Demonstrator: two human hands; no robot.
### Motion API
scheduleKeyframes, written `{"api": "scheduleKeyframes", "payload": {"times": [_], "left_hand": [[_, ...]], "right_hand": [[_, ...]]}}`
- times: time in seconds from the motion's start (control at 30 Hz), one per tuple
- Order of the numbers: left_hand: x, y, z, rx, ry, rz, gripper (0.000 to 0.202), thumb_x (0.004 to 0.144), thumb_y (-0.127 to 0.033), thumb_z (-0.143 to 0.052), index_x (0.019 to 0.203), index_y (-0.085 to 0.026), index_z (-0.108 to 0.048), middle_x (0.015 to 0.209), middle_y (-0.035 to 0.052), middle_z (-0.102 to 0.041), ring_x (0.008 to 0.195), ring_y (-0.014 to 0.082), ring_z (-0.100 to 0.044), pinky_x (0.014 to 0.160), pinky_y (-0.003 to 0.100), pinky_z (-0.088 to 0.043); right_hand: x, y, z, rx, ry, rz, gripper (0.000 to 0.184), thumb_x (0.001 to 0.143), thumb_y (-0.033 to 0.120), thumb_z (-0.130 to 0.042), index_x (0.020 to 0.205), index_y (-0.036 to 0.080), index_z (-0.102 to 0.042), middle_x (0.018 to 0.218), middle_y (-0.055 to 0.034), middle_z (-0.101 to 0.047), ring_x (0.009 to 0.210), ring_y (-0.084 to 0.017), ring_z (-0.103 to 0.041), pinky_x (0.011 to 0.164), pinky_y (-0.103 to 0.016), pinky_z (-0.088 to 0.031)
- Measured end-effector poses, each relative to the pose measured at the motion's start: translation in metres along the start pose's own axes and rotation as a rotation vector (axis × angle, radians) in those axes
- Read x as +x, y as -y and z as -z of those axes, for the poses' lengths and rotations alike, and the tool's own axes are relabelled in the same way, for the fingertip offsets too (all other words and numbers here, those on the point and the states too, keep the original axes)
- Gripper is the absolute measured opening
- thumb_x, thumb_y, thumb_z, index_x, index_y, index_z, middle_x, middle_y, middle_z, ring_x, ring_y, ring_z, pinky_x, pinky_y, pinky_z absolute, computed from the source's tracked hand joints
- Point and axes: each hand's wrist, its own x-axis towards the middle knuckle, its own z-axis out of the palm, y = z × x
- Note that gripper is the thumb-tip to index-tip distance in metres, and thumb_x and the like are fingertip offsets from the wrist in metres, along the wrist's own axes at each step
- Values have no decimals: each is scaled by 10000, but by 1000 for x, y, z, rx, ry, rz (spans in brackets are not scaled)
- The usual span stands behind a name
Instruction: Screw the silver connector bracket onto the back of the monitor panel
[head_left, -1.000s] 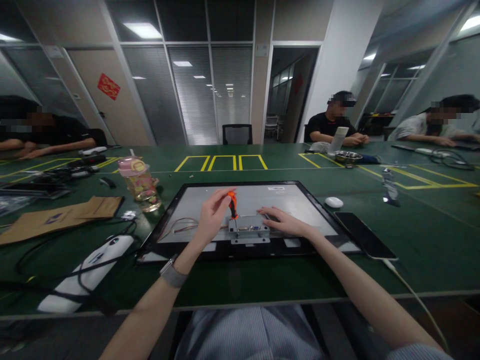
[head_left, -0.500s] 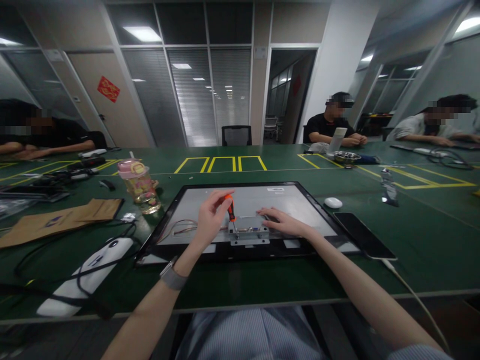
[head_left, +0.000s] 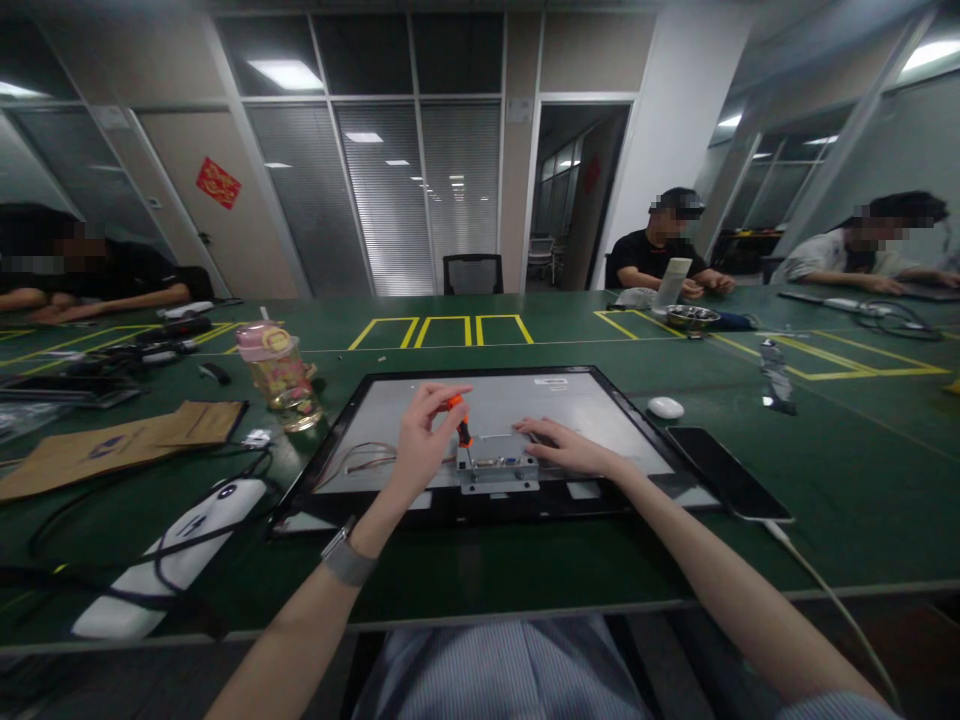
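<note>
A monitor panel (head_left: 600, 400) lies back-up on the green table in front of me. Near its front edge sits a small metal connector bracket (head_left: 497, 470). My left hand (head_left: 421, 440) is closed on an orange-handled screwdriver (head_left: 460, 421), whose tip points down at the bracket's left end. My right hand (head_left: 568, 447) lies flat with fingers stretched out on the panel, touching the bracket's right side. Thin coloured wires (head_left: 360, 460) run across the panel to the left of my left hand.
A pink-lidded drink bottle (head_left: 279, 372), brown paper (head_left: 112, 440) and a white device wrapped in black cable (head_left: 169, 555) are at left. A white mouse-like object (head_left: 665, 407) and a phone with a cable (head_left: 727, 472) lie at right. Three other people sit around the table.
The screwdriver has tipped from upright to leaning left and sits lower in my left hand. My right hand stays on the bracket.
</note>
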Motion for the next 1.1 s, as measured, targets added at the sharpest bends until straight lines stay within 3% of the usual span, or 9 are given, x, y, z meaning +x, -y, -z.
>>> {"api": "scheduleKeyframes", "payload": {"times": [0.17,0.27,0.5,0.67,0.77,0.87,0.97,1.1], "left_hand": [[1,-3,2,-95,105,15,309,891,-251,-434,1157,-203,-585,1064,74,-571,943,158,-582,857,298,-455],[1,-1,0,-57,37,45,287,870,-252,-481,1131,-196,-588,972,55,-596,876,145,-587,816,282,-467],[1,4,-4,-32,-73,-24,162,771,-246,-629,922,-198,-662,883,22,-489,788,117,-533,729,237,-472],[0,0,-2,-55,-15,25,210,848,-262,-521,1011,-196,-637,911,41,-531,827,135,-546,757,258,-463],[0,4,-2,-219,34,86,274,893,-270,-426,1089,-180,-596,925,69,-593,870,167,-579,822,319,-456],[1,8,-2,-270,13,97,259,881,-288,-447,999,-168,-643,948,80,-587,901,177,-569,815,305,-450],[1,8,-1,-170,-34,69,183,828,-307,-549,869,-188,-681,891,44,-540,800,133,-542,713,237,-444],[2,8,-1,-172,-45,101,214,849,-319,-518,940,-187,-660,820,31,-546,736,122,-537,703,243,-443]], "right_hand": [[0,0,1,2,10,-4,527,864,569,-403,1275,246,-468,1375,-42,-448,1318,-252,-310,1122,-456,-111],[0,-1,0,1,12,2,522,869,562,-402,1279,244,-460,1377,-43,-446,1318,-243,-312,1123,-451,-108],[1,-5,-1,8,13,10,528,873,563,-396,1293,246,-446,1382,-35,-439,1320,-230,-310,1128,-437,-94],[0,-1,0,8,4,-7,526,868,563,-404,1285,245,-456,1373,-40,-451,1316,-237,-318,1123,-447,-117],[0,1,0,-2,4,-10,512,871,548,-411,1275,238,-466,1369,-46,-456,1311,-237,-325,1123,-447,-114],[0,1,0,-4,2,-6,501,874,536,-413,1268,231,-471,1367,-52,-457,1310,-235,-328,1123,-447,-115],[0,-1,-1,1,-2,-4,493,875,533,-414,1270,243,-468,1371,-42,-453,1314,-232,-322,1124,-448,-110],[-1,0,0,-4,2,-3,496,875,539,-410,1273,248,-464,1372,-39,-452,1312,-234,-324,1124,-451,-110]]}}
